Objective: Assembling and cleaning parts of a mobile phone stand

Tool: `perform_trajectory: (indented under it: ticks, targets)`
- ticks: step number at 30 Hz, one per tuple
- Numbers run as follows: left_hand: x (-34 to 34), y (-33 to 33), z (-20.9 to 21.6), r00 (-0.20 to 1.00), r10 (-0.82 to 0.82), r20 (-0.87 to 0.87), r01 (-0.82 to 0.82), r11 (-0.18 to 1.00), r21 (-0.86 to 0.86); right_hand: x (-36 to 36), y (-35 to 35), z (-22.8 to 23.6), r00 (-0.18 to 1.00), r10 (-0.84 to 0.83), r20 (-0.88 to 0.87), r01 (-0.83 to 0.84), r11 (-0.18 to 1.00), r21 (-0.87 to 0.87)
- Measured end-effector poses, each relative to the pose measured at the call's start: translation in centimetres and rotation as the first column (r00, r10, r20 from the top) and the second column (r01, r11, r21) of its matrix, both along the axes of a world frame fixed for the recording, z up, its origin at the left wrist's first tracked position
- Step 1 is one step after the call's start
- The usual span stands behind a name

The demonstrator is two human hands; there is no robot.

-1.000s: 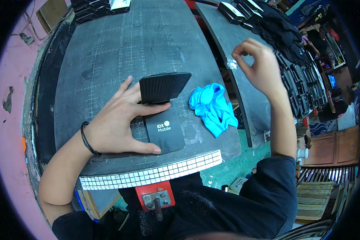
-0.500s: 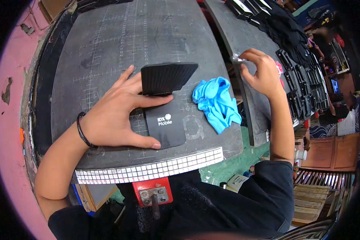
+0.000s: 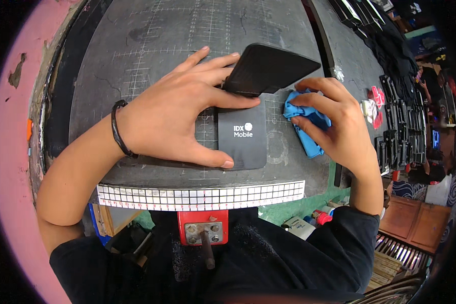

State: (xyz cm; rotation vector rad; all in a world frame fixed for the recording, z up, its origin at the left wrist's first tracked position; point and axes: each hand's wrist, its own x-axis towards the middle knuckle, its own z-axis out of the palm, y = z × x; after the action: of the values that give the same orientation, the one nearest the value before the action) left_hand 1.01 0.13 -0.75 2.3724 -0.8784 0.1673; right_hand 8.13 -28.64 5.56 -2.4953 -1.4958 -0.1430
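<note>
A black hinged stand (image 3: 241, 148) with white print lies on the grey worktop. Its ribbed panel (image 3: 270, 69) rises steeply from the far end of the base. My left hand (image 3: 182, 104) steadies the stand: the thumb presses at the base's near left corner, the index finger lies across the base by the hinge, and other fingertips reach behind the panel. To the right of the base, my right hand (image 3: 339, 114) pinches a crumpled blue cloth (image 3: 309, 143), closed on it with part hanging toward the worktop.
A white gridded ruler strip (image 3: 202, 197) runs along the near edge of the worktop (image 3: 152, 175). Below it sits a red clamp block (image 3: 203, 226) with a metal bolt. Black parts (image 3: 400, 119) line the second table at right, beside red and white pieces (image 3: 372, 106).
My right hand has come from the second table's edge to the blue cloth and taken hold of it. My left hand stays on the stand. The whole view has shifted.
</note>
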Motion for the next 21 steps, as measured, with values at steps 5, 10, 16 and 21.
perform_trajectory:
  ticks: [5, 10, 16, 21]
  targets:
    - [0.0, 0.1, -0.1, 0.999, -0.010, 0.037, 0.010, 1.000, 0.002, -1.3, 1.0, 1.8, 0.968, 0.248, 0.029, -0.248, 0.945, 0.212]
    - [0.1, 0.2, -0.2, 1.000, -0.021, 0.017, 0.022, 0.999, -0.031, -2.0, 3.3, -1.9, 0.974, 0.226, 0.036, -0.228, 0.967, 0.111]
    - [-0.1, 0.3, -0.6, 1.000, -0.002, -0.008, 0.002, 0.999, -0.047, -1.6, 2.8, -2.4, 0.961, 0.232, -0.151, -0.200, 0.959, 0.201]
    - [0.1, 0.2, -0.5, 1.000, -0.006, -0.006, 0.006, 1.000, -0.027, -2.1, 3.2, -3.2, 0.959, 0.248, -0.137, -0.212, 0.949, 0.234]
